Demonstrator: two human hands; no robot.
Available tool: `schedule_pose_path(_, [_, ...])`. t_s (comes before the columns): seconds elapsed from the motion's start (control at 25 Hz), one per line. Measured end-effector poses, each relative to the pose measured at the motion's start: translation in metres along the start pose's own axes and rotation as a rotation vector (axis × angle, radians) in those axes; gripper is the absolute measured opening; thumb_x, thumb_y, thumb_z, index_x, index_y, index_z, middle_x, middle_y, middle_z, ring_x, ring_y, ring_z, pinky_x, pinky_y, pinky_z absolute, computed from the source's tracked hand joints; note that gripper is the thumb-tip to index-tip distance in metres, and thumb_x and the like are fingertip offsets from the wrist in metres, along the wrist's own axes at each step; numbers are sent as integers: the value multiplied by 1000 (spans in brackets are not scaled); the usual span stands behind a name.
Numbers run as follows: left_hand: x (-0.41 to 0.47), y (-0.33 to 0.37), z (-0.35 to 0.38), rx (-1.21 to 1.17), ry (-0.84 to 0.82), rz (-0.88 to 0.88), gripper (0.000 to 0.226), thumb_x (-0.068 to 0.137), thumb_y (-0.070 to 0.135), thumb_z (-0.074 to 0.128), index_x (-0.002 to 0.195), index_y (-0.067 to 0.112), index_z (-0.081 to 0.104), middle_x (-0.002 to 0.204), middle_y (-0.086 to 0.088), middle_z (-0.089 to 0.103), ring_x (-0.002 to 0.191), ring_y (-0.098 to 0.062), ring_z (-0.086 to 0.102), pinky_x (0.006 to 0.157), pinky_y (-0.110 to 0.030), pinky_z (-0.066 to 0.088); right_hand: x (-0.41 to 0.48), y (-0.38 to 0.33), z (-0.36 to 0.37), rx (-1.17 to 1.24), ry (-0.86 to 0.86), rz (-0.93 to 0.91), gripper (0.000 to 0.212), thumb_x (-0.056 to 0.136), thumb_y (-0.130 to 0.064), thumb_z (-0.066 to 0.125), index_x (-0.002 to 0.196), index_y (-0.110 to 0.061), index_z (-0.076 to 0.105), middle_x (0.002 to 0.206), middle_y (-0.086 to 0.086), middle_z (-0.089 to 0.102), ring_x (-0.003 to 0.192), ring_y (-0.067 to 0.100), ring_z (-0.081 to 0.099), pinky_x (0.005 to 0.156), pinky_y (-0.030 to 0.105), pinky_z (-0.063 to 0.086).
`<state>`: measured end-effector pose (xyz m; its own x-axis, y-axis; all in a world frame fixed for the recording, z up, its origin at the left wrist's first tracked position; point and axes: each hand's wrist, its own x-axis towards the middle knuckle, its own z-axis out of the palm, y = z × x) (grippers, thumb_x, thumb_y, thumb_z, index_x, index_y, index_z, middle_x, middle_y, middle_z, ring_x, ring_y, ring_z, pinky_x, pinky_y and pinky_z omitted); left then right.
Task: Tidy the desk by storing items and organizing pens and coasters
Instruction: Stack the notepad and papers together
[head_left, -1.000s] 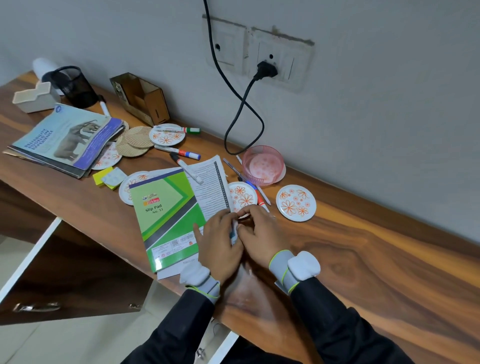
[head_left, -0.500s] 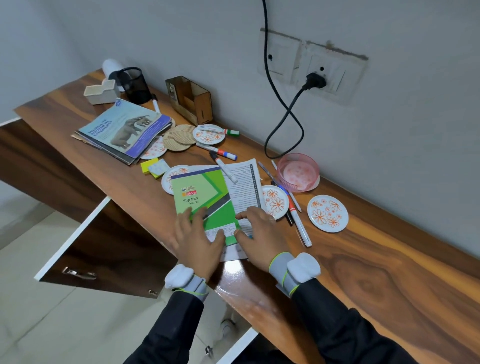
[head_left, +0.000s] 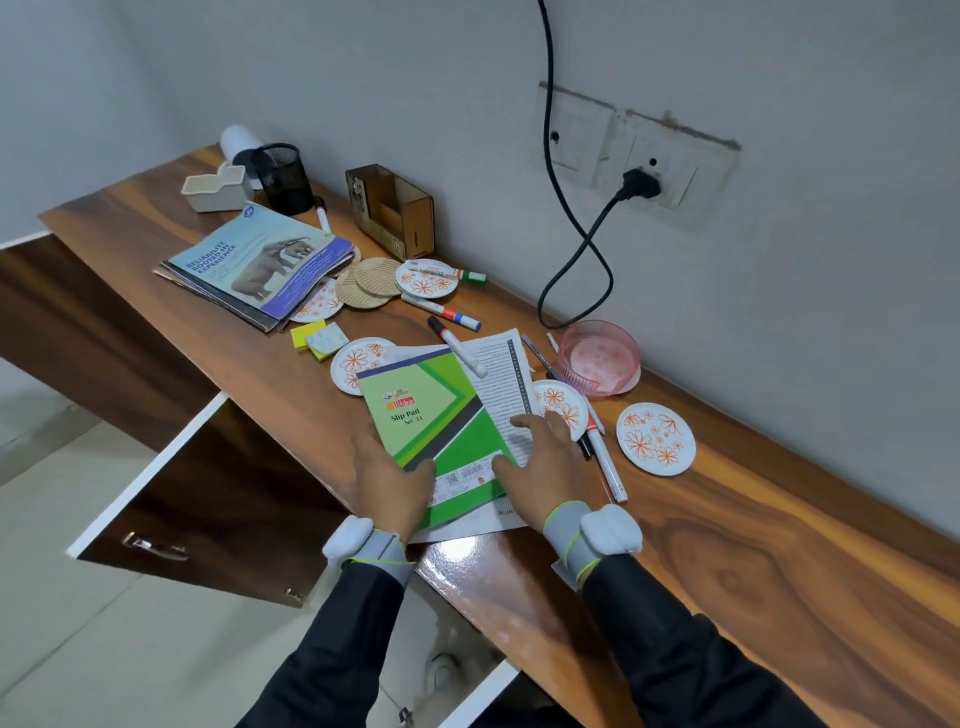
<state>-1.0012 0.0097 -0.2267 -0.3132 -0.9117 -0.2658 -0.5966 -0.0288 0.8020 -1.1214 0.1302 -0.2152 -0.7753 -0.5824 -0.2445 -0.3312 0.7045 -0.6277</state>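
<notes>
Papers first at the table's (head_left: 753, 545) edge
Left hand (head_left: 387, 470) grips green slip pad (head_left: 431, 415), right hand (head_left: 543, 462) presses flat on printed sheet (head_left: 501, 379) — shift the marker (head_left: 462, 349) off, then square the 2.

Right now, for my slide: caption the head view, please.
Left hand grips a green slip pad, right hand rests on the printed sheet, on a wooden desk.
</notes>
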Motion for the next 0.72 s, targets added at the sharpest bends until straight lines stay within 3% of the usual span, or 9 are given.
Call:
schedule_pose_path(0.08, [2,0,2,-147,-78,-88,69,80,7,72,134,9,30,125,-11,60,109,-30,60,94,-37,47,5,3,-7,145,12,28,46,84,-28,65,128,-31,51,141,0,46,122,27,47,100,38,42])
schedule_pose_path(0.16, [3,1,4,-298,-161,-164,60,82,4,70,130,6,34,121,-15,62,107,-34,63,98,-49,49,7,3,-9,237,-14,42,44,83,-26,65,125,-33,51,126,-1,59,110,24,54,92,37,48])
schedule_pose_path(0.24, [2,5,4,-398,-226,-132,52,78,5,68,124,6,44,114,-17,66,102,-37,66,94,-57,51,7,3,-10,252,-53,68,41,84,-28,64,122,-37,50,115,-4,63,97,21,58,79,33,49])
schedule_pose_path(0.32, [-1,16,1,-408,-243,-45,53,69,13,63,120,15,49,111,-12,68,100,-34,66,91,-57,52,7,2,-8,234,-88,94,39,85,-33,62,121,-38,49,111,-6,62,87,16,57,67,25,43])
schedule_pose_path(0.4, [-5,29,-4,-420,-259,23,54,67,15,61,118,27,49,108,-5,69,97,-29,68,88,-53,54,6,2,-4,277,-125,101,39,88,-35,61,124,-34,49,118,-3,58,92,17,56,72,26,41])
schedule_pose_path(0.56, [-12,46,-12,-363,-271,138,45,69,12,59,110,27,47,102,6,69,89,-16,69,82,-45,57,4,-2,1,347,-188,104,39,93,-47,55,127,-30,50,125,-1,55,105,20,55,85,30,40])
schedule_pose_path(0.72, [-22,57,-20,-314,-272,228,37,82,-2,58,96,29,44,95,9,69,79,-11,69,73,-41,59,3,-5,-1,351,-192,73,33,96,-55,45,111,-29,58,104,-7,64,96,19,58,82,33,42])
